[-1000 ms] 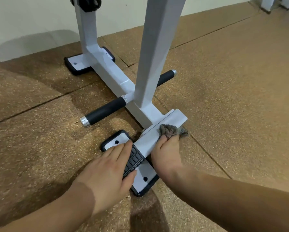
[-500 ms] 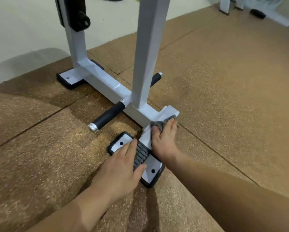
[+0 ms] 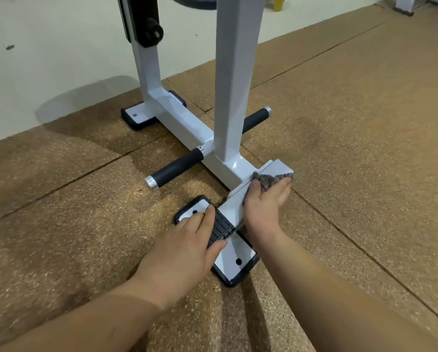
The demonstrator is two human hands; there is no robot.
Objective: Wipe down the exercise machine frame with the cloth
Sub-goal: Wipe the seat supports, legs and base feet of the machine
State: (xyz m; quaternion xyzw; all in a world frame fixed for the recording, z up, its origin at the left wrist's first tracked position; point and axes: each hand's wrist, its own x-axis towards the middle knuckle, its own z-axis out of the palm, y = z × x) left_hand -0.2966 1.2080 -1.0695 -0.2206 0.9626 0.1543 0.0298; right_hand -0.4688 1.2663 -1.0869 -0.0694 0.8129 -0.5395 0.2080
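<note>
The white exercise machine frame (image 3: 187, 123) stands on the floor, with a tall upright post (image 3: 235, 72) rising from its base bar. A short white crossbar (image 3: 276, 168) ends the base near me. My right hand (image 3: 264, 207) holds a grey cloth (image 3: 270, 181) between thumb and fingers and presses it on the crossbar's far end. My left hand (image 3: 187, 247) lies flat on the black ribbed pad (image 3: 221, 228) and the white foot plate (image 3: 234, 262), fingers straight.
Two black foam-covered pegs (image 3: 174, 170) (image 3: 256, 118) stick out sideways from the base bar. A second upright with a black knob (image 3: 153, 34) stands behind. Brown speckled rubber mats (image 3: 352, 148) cover the floor, with pale flooring (image 3: 47, 72) beyond at the back left.
My right hand slid the cloth along the crossbar toward the post and back out to its far end. My left hand stayed on the ribbed pad. The view has shifted a little.
</note>
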